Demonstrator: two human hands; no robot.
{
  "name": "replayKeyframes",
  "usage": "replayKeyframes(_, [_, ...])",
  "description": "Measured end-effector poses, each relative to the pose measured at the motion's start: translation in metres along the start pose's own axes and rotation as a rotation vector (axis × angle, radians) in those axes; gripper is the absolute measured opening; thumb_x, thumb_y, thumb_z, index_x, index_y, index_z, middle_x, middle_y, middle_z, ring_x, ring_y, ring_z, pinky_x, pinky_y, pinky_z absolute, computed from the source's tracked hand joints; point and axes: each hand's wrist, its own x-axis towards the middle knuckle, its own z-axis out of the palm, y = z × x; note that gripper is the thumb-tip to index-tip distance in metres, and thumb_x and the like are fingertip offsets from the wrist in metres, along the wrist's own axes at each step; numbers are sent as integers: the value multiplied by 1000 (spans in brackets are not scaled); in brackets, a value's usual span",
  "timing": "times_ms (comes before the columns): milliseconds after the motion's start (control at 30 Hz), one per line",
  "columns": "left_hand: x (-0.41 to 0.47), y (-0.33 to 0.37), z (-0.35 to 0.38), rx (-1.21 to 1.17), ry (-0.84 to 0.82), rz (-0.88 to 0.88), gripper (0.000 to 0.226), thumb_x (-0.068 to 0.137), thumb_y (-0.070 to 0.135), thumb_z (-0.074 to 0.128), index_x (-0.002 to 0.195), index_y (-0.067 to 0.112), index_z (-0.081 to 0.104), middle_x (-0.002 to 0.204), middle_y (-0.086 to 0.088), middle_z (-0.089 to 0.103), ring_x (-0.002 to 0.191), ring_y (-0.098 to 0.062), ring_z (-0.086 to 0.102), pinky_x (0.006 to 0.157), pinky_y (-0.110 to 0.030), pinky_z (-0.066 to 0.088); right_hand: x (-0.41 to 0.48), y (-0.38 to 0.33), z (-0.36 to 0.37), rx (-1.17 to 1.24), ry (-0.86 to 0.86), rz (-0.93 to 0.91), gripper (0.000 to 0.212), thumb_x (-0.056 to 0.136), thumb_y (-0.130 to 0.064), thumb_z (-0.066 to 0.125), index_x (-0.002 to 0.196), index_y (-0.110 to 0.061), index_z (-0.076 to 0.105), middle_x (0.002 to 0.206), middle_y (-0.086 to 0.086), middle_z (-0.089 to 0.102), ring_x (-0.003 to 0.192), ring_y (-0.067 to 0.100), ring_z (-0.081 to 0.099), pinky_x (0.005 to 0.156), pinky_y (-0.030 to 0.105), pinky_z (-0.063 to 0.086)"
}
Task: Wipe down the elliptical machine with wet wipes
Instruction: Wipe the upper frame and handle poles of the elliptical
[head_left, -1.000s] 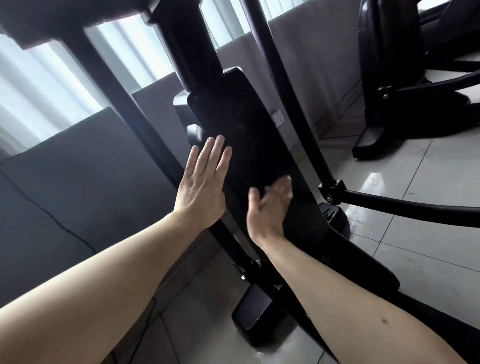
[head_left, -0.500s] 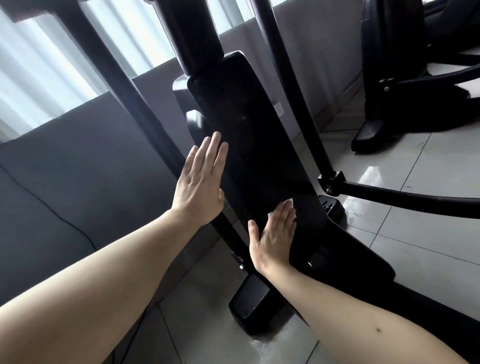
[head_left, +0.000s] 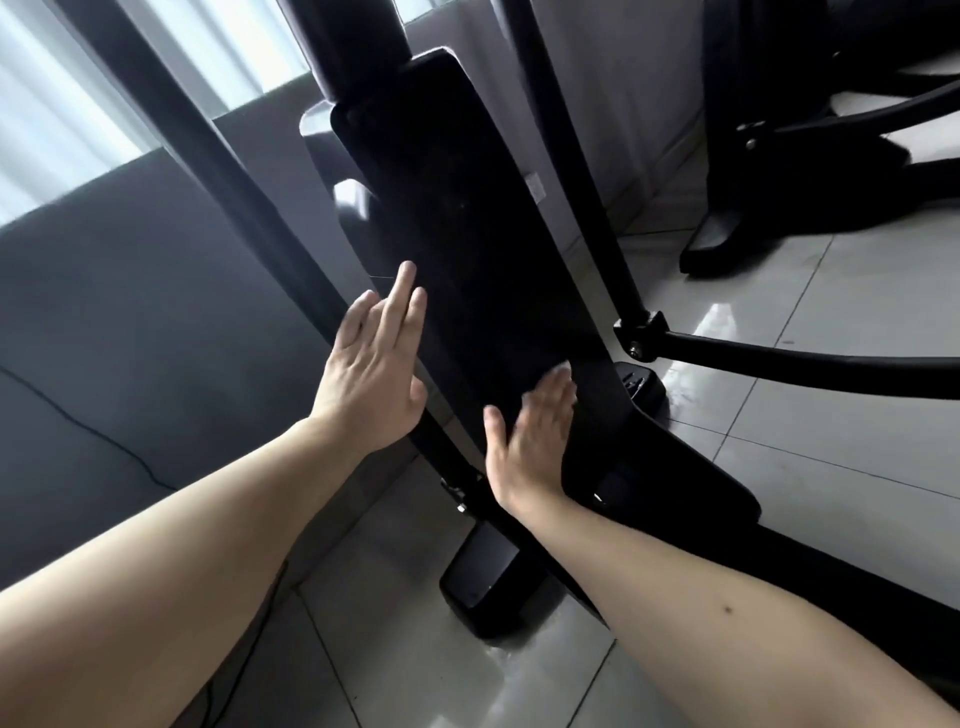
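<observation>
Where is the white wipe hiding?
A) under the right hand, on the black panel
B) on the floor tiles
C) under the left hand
A: a bit of white wipe peeks out past the fingertips of the flat right hand, which presses on the black panel; the left hand shows none.
</observation>
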Motion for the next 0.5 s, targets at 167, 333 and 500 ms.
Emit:
replayKeyframes(167, [-1, 11, 0, -35, -1, -50, 97, 73, 12, 66, 158, 2, 20, 170, -12, -3, 149, -27, 25, 128, -43, 6, -1, 35, -8, 67, -139, 355, 90, 105, -60, 25, 157, -1, -17, 167, 18, -23, 157, 30, -13, 128, 42, -5])
replayKeyframes(333, [-5, 34, 0, -126, 31, -31, 99, 75, 11, 66, 160, 6, 16, 170, -9, 0, 153, -27, 14, 128, -45, 5, 10, -22, -26, 182, -33, -16, 82, 108, -52, 26, 158, -6, -20, 166, 10, -29, 154, 22, -26, 125, 35, -15])
replayKeyframes(500, [-7, 43, 10, -111, 18, 2, 92, 75, 13, 68, 158, 5, 27, 170, -9, 7, 154, -24, 14, 128, -42, 6, 24, -43, -31, 145, 8, -255, 75, 103, -43, 20, 160, -13, -20, 166, 2, -31, 152, 14, -31, 124, 34, -18])
